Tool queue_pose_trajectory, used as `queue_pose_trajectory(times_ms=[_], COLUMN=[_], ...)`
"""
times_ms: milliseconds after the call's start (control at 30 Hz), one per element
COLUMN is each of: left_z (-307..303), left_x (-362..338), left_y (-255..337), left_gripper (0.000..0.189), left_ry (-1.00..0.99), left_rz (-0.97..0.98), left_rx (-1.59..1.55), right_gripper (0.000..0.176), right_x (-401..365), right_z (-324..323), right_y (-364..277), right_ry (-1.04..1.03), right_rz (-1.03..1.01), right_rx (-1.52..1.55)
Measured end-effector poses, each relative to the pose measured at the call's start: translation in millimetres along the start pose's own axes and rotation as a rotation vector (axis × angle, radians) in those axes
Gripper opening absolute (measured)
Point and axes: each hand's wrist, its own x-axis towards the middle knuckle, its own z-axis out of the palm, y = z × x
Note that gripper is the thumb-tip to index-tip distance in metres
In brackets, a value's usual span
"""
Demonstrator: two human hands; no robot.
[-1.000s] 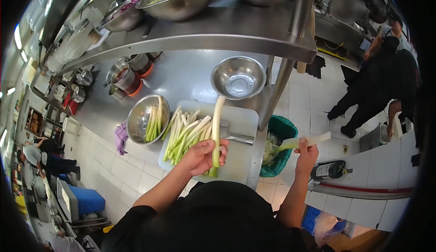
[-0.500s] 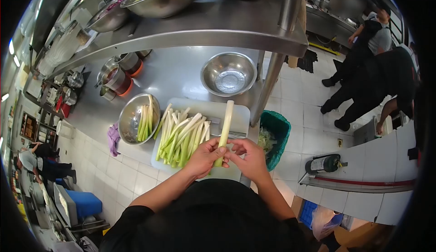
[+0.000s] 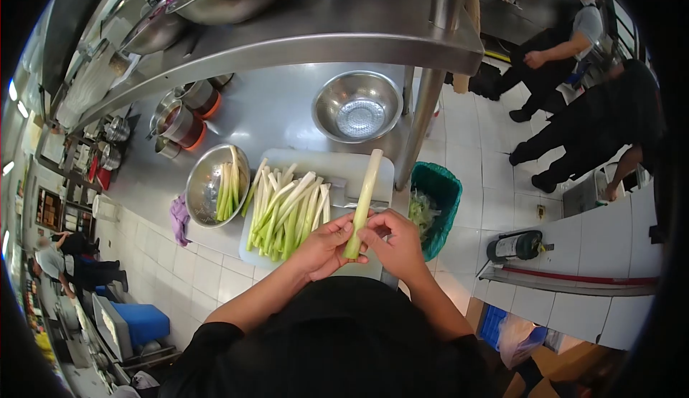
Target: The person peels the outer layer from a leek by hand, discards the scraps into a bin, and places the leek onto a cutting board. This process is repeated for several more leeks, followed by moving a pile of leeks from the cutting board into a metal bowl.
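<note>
Over the near edge of the cutting board (image 3: 337, 165), your left hand (image 3: 323, 246) and right hand (image 3: 393, 244) both close their fingers around the green end of one leek stalk (image 3: 362, 204), its white end pointing away. Peeled stalks (image 3: 283, 208) lie just left; a steel bowl (image 3: 208, 183) holds more, and a green bin (image 3: 434, 208) stands right.

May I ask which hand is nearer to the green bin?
Right. The right hand holds the leek beside the green bin; the left hand is on the leek's far side.
</note>
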Motion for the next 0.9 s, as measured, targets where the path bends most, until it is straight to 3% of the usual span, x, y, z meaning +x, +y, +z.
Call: queue_pose_trajectory(times_ms=[133, 200, 333, 367, 400, 533, 733, 900], left_z=[-4.2, -1.8, -4.0, -3.2, -1.7, 6.3, 15.8, 11.2], left_x=[0.6, 1.1, 3.0, 4.0, 4.8, 8.1, 5.6, 10.5], left_y=[-4.4, -1.7, -0.3, -1.3, -3.3, -7.5, -2.8, -4.2], left_gripper=[0.039, 0.039, 0.046, 0.046, 0.042, 0.037, 0.036, 0.034], left_ry=[-0.011, -0.035, -0.019, -0.023, 0.041, 0.194, 0.19, 0.193], left_rz=[-0.014, -0.001, 0.051, 0.048, 0.068, 0.134, 0.199, 0.179], left_rx=[-0.079, -0.082, -0.031, -0.029, 0.038, 0.267, 0.568, 0.355], right_gripper=[0.01, 0.009, 0.01, 0.011, 0.013, 0.015, 0.011, 0.008], right_x=[5.2, 8.4, 5.7, 2.6, 0.5, 0.5, 4.8, 7.4], right_z=[-2.4, -10.5, -16.6, -13.4, -10.2, -4.0, -0.9, -0.2], right_y=[18.0, 27.9, 30.4, 26.6, 20.5, 5.3, 5.1, -5.3], right_ry=[0.072, 0.209, 0.223, 0.13, 0.04, 0.024, 0.105, 0.162], right_rz=[-0.074, 0.069, 0.031, 0.019, 0.009, 0.022, 0.006, -0.003], right_rx=[0.122, 0.238, 0.228, 0.194, 0.157, 0.058, -0.059, -0.069])
